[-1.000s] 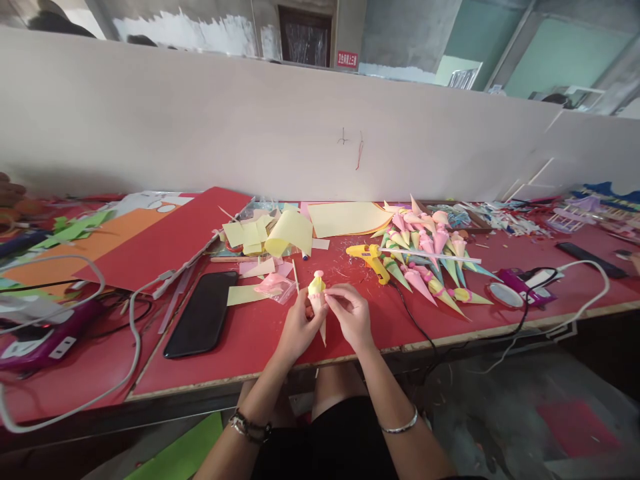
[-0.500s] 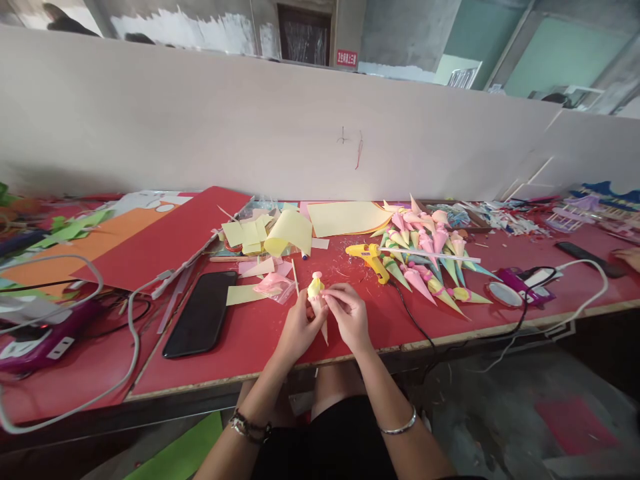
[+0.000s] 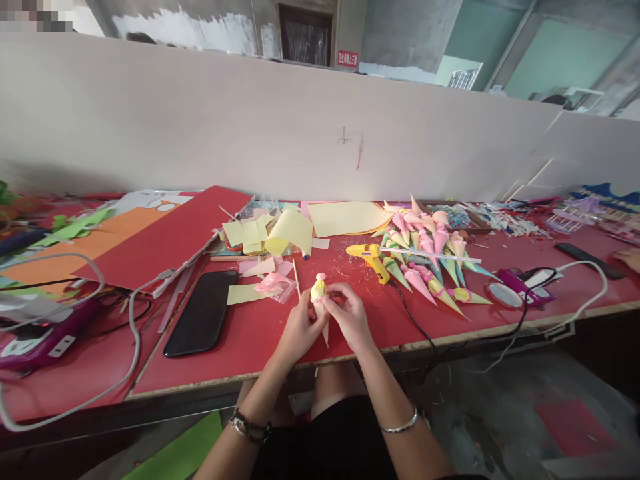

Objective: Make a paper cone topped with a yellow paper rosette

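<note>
Just above the red table (image 3: 260, 347), a small pale pink paper cone (image 3: 319, 291) with a yellow wrap and a pink knob on top is held nearly upright, point down. My left hand (image 3: 300, 331) is closed around its body from the left. From the right, the fingertips of my right hand (image 3: 351, 319) pinch at the cone just under the yellow part; whether a small piece lies between them is hidden. A thin wooden stick (image 3: 297, 277) and a plastic bag of pink pieces (image 3: 275, 285) lie close to my left hand.
Right of my hands lies a yellow glue gun (image 3: 370, 253) with its black cord, beside heaped pastel cones (image 3: 433, 257). A black phone (image 3: 201, 313), paper sheets (image 3: 287, 233) and a white cable (image 3: 134, 327) are leftward. Another person's hand (image 3: 629, 258) shows at far right.
The cone has shifted slightly to the right and a little down in my hands. My right fingertips have drawn in closer against it.
</note>
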The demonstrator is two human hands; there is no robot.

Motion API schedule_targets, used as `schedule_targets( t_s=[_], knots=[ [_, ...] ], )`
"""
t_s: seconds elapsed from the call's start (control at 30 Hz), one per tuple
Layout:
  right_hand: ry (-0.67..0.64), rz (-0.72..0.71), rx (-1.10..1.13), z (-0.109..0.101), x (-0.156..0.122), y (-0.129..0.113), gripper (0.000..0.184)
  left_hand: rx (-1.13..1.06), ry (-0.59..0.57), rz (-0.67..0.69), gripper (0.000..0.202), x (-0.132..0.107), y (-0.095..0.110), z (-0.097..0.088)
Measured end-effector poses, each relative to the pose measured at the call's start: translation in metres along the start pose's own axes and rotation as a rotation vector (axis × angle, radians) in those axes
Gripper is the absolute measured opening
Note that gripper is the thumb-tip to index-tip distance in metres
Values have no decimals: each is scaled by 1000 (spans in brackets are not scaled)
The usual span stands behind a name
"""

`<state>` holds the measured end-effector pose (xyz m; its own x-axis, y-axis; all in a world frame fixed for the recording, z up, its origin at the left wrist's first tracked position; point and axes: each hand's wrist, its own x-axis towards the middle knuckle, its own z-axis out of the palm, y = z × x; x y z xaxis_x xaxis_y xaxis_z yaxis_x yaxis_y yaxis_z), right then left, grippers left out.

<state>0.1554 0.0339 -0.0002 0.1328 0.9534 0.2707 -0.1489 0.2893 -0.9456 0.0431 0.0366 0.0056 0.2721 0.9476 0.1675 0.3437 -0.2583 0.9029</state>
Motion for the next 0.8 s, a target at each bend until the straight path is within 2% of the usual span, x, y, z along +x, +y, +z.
schedule_targets(
  t_s=[0.57,0.8],
  knots=[
    [17,44,12,-1,-1,-1,12,-33,-20,15,20,0,3,-1],
    [-51,111,72,-1,-1,1,30,-58,-19,19,32,0,2,-1]
  ],
)
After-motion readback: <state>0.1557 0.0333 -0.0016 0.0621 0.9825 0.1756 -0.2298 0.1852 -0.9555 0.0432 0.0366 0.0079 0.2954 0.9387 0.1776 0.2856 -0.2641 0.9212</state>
